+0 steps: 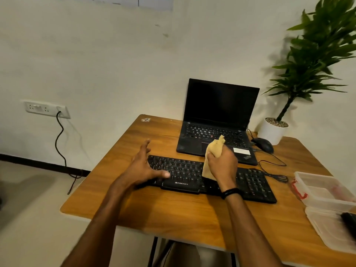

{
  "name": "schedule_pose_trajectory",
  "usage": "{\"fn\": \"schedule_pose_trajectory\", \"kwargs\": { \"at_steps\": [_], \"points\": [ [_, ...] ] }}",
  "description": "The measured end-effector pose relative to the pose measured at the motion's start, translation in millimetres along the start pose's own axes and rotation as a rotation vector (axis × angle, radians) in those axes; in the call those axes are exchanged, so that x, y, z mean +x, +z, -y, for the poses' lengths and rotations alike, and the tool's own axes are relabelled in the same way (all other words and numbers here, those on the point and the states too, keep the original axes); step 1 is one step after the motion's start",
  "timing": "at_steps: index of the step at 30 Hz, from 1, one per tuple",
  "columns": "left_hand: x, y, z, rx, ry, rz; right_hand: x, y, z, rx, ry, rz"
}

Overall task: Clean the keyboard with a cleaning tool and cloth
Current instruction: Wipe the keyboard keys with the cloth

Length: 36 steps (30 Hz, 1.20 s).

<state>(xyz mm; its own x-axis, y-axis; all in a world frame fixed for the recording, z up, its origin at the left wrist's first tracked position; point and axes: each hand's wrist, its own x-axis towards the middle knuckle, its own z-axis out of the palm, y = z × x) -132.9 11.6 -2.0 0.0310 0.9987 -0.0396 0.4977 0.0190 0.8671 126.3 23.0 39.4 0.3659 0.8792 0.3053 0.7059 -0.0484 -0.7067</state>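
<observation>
The left hand reaches forward over the left end of the black wired keyboard. Its fingers are straight and spread apart, holding nothing. Its thumb points right across the lower key rows, though contact with the keys is unclear. The right hand, with a black band at the wrist, is raised above the middle of the keyboard. Its curled fingers are clamped round a bunched tan cloth. One end of the cloth sticks up above the fist, and the other hangs down to the keys.

The keyboard lies slantwise near the middle of the brown wooden table. Just behind it is an open black laptop with a dark screen, partly hidden by the cloth and fist. A black mouse sits right of the laptop, beside a white pot holding a green leafy plant. At the table's right edge stands a clear plastic box with a red clasp, with its clear lid in front. A dark object rests on the lid, too cropped to identify.
</observation>
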Motion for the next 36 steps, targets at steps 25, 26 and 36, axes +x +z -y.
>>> {"fn": "schedule_pose_trajectory", "kwargs": {
  "at_steps": [25,26,36],
  "points": [
    [4,-3,29,0.264,0.089,0.077,-19,111,71,-0.369,-0.522,0.524],
    [5,-3,30,0.270,0.093,0.074,-18,109,70,-0.396,-0.512,0.508],
    [7,-4,33,0.277,0.102,0.070,9,53,15,-0.520,-0.283,0.444]
  ]
}}
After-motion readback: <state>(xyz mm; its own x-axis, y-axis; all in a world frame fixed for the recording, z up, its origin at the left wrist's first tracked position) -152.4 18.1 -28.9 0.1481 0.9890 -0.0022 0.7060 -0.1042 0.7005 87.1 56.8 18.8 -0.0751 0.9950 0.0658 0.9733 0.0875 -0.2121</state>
